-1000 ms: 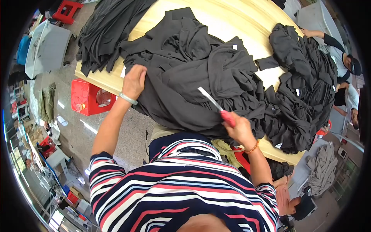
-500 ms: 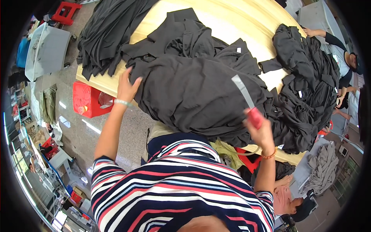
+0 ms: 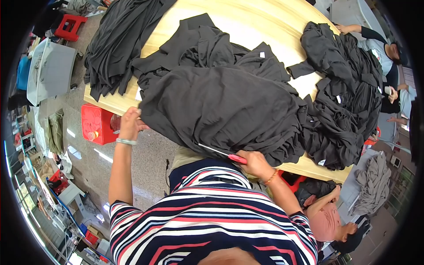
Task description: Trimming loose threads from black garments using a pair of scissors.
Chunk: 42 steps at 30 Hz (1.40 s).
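A large dark grey garment [image 3: 212, 106] lies bunched over the near edge of the table. At its left corner, my left hand [image 3: 129, 126] is closed on the cloth's edge, with the fingers partly hidden. My right hand [image 3: 256, 164] grips the red handle of a knife-like tool [image 3: 214, 149] low at the garment's near side. The tool's long, narrow metal blade points left across the hanging cloth, close to my body. Whether the blade touches the fabric, I cannot tell.
More dark garments [image 3: 119, 44] hang over the table's left edge, and another heap [image 3: 340, 88] lies to the right. The pale wooden table [image 3: 256, 22] curves behind. A red plastic container [image 3: 96, 126] stands below left. Co-workers [image 3: 331, 216] are at the right.
My right hand has brought the tool down and left, from above the garment to its near edge. My left hand has moved lower and closed on the cloth's left corner.
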Tool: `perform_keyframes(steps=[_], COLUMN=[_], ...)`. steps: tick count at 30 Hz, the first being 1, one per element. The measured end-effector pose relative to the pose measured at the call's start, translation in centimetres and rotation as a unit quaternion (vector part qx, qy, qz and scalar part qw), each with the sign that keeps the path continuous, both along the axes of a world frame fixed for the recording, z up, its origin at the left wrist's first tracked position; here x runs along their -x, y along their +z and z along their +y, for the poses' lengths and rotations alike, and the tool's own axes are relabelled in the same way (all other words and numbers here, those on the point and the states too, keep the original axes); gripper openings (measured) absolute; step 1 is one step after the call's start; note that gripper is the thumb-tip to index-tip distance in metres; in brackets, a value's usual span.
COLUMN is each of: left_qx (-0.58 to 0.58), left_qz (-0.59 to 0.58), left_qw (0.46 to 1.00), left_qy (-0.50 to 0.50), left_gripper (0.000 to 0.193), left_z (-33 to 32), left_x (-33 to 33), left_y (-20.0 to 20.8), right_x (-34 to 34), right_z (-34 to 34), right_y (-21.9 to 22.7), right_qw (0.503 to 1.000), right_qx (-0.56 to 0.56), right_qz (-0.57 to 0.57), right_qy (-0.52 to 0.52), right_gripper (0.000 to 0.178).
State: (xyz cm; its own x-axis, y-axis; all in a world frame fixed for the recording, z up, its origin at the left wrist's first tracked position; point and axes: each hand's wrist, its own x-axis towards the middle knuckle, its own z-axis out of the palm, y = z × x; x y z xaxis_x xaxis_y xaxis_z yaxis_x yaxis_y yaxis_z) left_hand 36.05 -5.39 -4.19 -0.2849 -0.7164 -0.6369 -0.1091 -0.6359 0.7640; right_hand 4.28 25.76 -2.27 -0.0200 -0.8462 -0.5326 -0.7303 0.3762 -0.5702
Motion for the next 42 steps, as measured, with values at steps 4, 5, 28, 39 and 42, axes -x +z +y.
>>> perform_keyframes(steps=[4,5,28,39,42], left_qx=[0.033,0.062,0.048,-0.158,-0.154], left_qz=[0.216,0.278,-0.023,0.134,0.133], left_qw=[0.976,0.958,0.959,0.971,0.974], left_qy=[0.02,-0.008,-0.278,-0.12,-0.102], left_gripper=[0.021,0.02,0.021,0.01,0.011], left_z=[-3.5,-4.9,-0.7,-1.6,-0.9], left_x=[0.4,1.7,15.6,16.8,17.0], left_y=[3.8,4.0,-1.8,-1.1,-0.7], right_x=[6.9,10.4,2.8,9.8,5.2], right_z=[-0.9,0.3,-3.2,-5.1,-7.0], right_y=[6.1,5.8,1.7,10.7,10.5], right_qw=[0.954,0.958,0.942,0.953,0.983], right_qx=[0.073,0.16,0.083,0.124,0.049], right_qz=[-0.216,-0.173,-0.064,0.146,0.115], right_qy=[-0.196,-0.165,-0.319,-0.236,-0.132], right_gripper=[0.017,0.017,0.022,0.02,0.02])
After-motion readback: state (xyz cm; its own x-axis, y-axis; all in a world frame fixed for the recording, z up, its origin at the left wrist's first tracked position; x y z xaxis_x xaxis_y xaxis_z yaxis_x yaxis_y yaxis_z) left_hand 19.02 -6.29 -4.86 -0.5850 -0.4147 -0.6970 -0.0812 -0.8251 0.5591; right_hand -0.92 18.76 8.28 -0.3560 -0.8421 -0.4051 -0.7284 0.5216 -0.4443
